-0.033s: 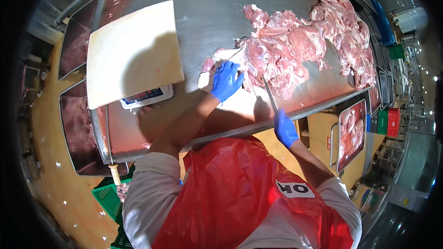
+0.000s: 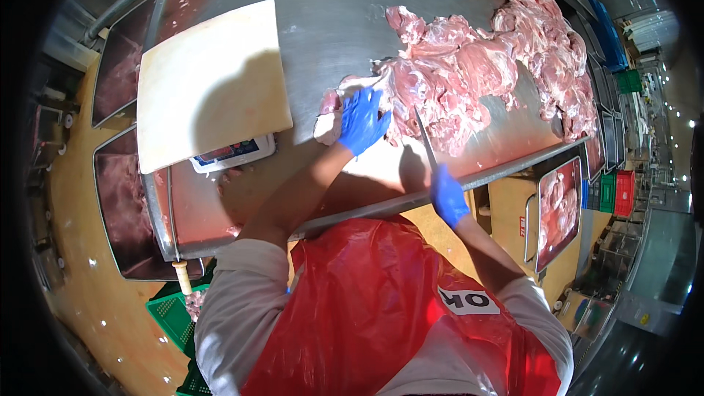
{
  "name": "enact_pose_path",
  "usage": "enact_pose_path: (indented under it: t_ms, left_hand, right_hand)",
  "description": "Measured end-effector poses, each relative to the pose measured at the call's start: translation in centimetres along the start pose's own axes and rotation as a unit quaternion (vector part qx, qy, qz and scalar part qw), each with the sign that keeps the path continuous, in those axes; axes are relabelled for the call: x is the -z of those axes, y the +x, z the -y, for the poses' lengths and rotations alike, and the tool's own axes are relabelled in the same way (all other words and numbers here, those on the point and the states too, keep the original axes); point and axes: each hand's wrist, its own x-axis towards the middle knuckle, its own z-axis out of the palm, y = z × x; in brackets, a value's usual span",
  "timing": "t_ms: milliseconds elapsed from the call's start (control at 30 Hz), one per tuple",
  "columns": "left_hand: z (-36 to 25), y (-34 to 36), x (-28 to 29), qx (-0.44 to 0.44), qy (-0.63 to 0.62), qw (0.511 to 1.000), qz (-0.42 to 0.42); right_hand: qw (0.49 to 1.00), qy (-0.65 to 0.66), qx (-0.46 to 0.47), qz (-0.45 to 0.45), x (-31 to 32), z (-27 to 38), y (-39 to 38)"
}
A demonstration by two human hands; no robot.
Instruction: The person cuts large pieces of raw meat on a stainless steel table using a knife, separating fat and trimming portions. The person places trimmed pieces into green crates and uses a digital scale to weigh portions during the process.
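Observation:
My left hand (image 2: 364,121), in a blue glove, lies over pale raw meat (image 2: 326,121) at the near left of the pile, its fingers stretched out on it. My right hand (image 2: 449,198), also gloved in blue, is closed round the handle of a knife (image 2: 426,136). The narrow blade points away from me and its tip reaches the near side of the pink meat pile (image 2: 447,81). The glove hides most of the handle. A second mound of raw meat (image 2: 546,59) joins the pile toward the far right.
A white cutting board (image 2: 220,81) rests on a scale (image 2: 233,154) at the left of the metal table (image 2: 330,22). Metal bins (image 2: 117,198) stand past the left edge. A tub of meat (image 2: 559,216) sits at the right. A green crate (image 2: 172,319) is below left.
My right hand and the knife have shifted slightly left and away from me. My left hand has moved a little to the right on the meat.

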Motion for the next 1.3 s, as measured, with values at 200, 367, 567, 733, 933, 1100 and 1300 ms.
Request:
enact_pose_path:
  t_ms: [200,367,567,733,933,1100,1300]
  left_hand:
    - [4.0,4.8,-1.8,0.032,0.144,0.976,0.158]
    - [4.3,4.9,-0.8,0.027,0.166,0.967,0.190]
    - [4.0,6.9,0.8,0.168,0.219,0.930,0.243]
    - [5.3,6.6,-2.3,0.040,0.053,0.974,0.214]
    - [6.0,3.2,-2.1,0.061,-0.022,0.968,0.244]
    - [5.2,2.3,-0.7,0.097,-0.046,0.966,0.234]
    - [4.6,2.7,0.5,0.135,-0.004,0.973,0.188]
  right_hand:
    - [0.995,0.074,-0.052,-0.040,-0.5,8.2,13.5]
    - [0.996,0.046,-0.079,-0.004,-3.2,7.1,13.7]
    - [0.967,-0.108,-0.092,0.211,-2.6,1.5,0.3]
    - [0.997,0.009,-0.056,0.061,-0.7,4.9,2.7]
    - [0.998,0.005,-0.063,0.017,-1.7,9.1,14.4]
    - [0.989,0.051,-0.128,0.045,-3.8,9.6,18.9]
    - [0.954,-0.204,0.093,0.197,-7.8,0.4,3.6]
